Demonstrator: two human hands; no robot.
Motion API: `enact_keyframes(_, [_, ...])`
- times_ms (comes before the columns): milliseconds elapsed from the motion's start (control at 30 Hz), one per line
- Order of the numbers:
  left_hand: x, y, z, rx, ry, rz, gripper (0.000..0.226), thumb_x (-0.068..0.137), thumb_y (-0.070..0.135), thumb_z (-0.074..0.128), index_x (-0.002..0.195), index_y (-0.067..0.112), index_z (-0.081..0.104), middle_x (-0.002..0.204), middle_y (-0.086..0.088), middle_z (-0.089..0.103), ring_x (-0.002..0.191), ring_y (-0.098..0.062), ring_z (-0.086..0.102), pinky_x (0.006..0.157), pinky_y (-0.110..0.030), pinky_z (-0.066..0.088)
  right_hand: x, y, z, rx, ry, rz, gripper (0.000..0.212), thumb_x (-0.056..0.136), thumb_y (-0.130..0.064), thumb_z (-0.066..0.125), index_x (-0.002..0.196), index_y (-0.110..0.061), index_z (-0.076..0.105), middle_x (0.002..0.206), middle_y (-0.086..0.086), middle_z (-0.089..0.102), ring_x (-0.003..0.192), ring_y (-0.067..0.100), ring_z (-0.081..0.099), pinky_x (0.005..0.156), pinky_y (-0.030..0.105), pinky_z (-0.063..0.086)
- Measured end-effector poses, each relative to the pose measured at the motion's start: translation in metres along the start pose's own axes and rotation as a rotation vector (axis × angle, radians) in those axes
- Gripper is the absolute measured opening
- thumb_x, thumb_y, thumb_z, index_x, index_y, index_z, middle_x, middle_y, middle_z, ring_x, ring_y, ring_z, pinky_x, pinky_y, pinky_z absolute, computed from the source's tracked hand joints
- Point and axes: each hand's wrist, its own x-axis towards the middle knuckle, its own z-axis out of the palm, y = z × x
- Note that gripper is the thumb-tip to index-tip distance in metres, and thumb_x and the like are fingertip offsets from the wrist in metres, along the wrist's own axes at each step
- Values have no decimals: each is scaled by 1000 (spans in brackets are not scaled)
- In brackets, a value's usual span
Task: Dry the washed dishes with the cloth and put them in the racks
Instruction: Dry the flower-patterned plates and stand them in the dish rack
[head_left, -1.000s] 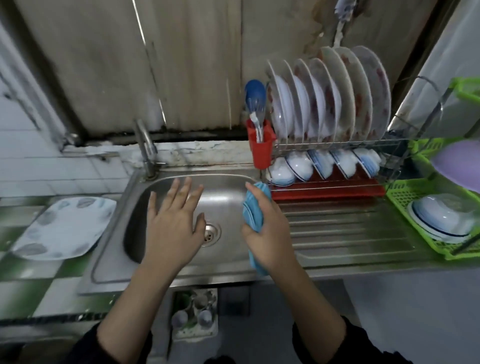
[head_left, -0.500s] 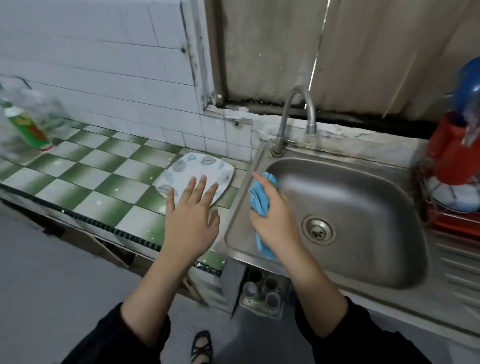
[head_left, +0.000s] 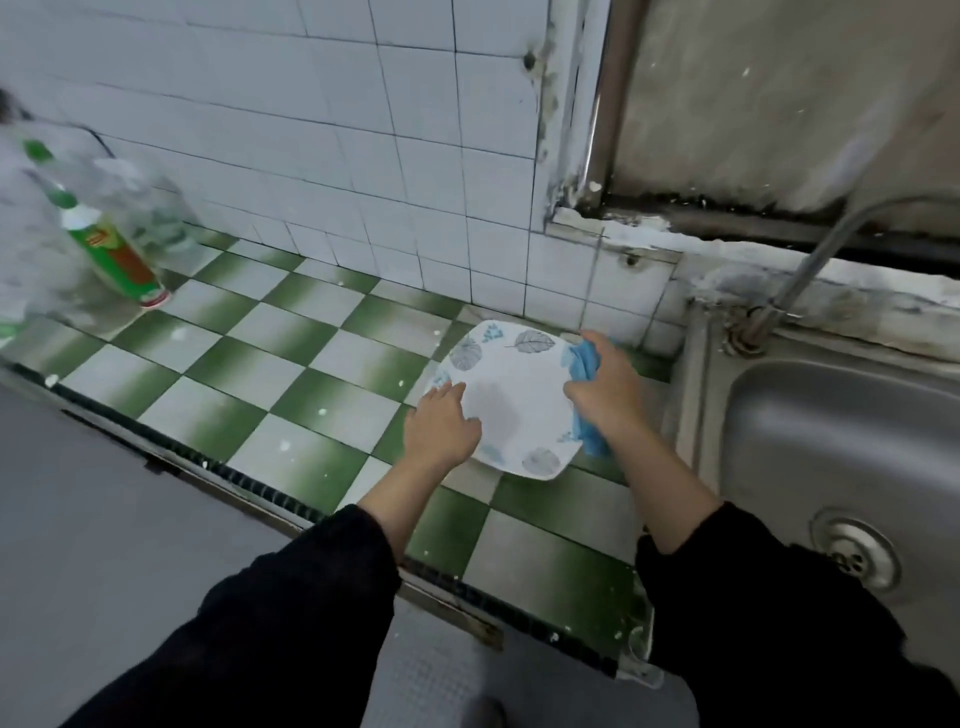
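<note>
Firstly, plate (head_left: 511, 400): square, white with a leaf print, on the green-and-white checked surface (head_left: 291, 374), just left of the sink (head_left: 831, 441); I cannot tell whether it lies fully flat.
Left grip (head_left: 441, 423): palm down, fingers fairly straight and close together, their tips resting on the plate's left rim; nothing pinched.
Left arm: reaches forward from a black sleeve (head_left: 291, 613), wrist straight.
Right grip (head_left: 602, 395): fingers curled round the blue cloth (head_left: 584, 364), knuckles up, at the plate's right edge.
Cloth: bunched in that fist, touching the plate's right rim; a tail hangs out below the wrist.
Right arm: bare forearm angled in from the right and crossing the sink's left rim.
Tap (head_left: 810, 270): stands at the sink's back left corner.
Bottle (head_left: 111, 249): green label, blurred, far left on the surface, well apart from the plate.
</note>
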Motion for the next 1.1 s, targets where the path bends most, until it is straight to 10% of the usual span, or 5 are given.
enact_keyframes(133, [55, -24, 19, -42, -113, -95, 57, 80, 27, 62, 133, 11, 48, 135, -13, 52, 124, -33, 46, 101, -43, 43, 42, 8, 23, -24, 4, 266, 93, 85, -1, 56, 156, -29, 4, 142, 13, 47, 108, 32, 57, 73, 32, 47])
enact_keyframes(333, [93, -39, 44, -41, -105, -143, 81, 80, 28, 69, 148, 10, 28, 148, -21, 30, 136, -37, 30, 110, -42, 33, 87, 32, 43, -177, -240, 546, 30, 86, -11, 62, 115, -6, 56, 90, 9, 56, 97, 20, 62, 72, 29, 51])
enact_keyframes(533, [105, -44, 47, -61, -83, -194, 119, 58, 31, 92, 151, 23, 19, 139, -14, 29, 134, -32, 28, 108, -43, 34, 90, 38, 51, -72, -300, 653, 25, 81, 4, 59, 105, 7, 52, 76, 20, 59, 82, 36, 65, 89, 42, 55])
enact_keyframes(667, [105, -47, 46, -116, -104, -249, 128, 54, 28, 95, 152, 32, 13, 138, -13, 23, 135, -30, 22, 108, -46, 35, 86, 28, 53, 57, -311, 752, 21, 92, -1, 47, 72, 4, 48, 50, 14, 57, 64, 27, 50, 70, 32, 47])
enact_keyframes(1100, [85, -36, -25, -2, -151, -102, 135, 61, 31, 91, 154, 32, -7, 139, -15, 17, 133, -33, 16, 113, -44, 28, 47, 1, 1, 379, -288, 684, 9, 88, 2, 51, 79, 0, 50, 75, 17, 53, 36, 18, 50, 34, 18, 43])
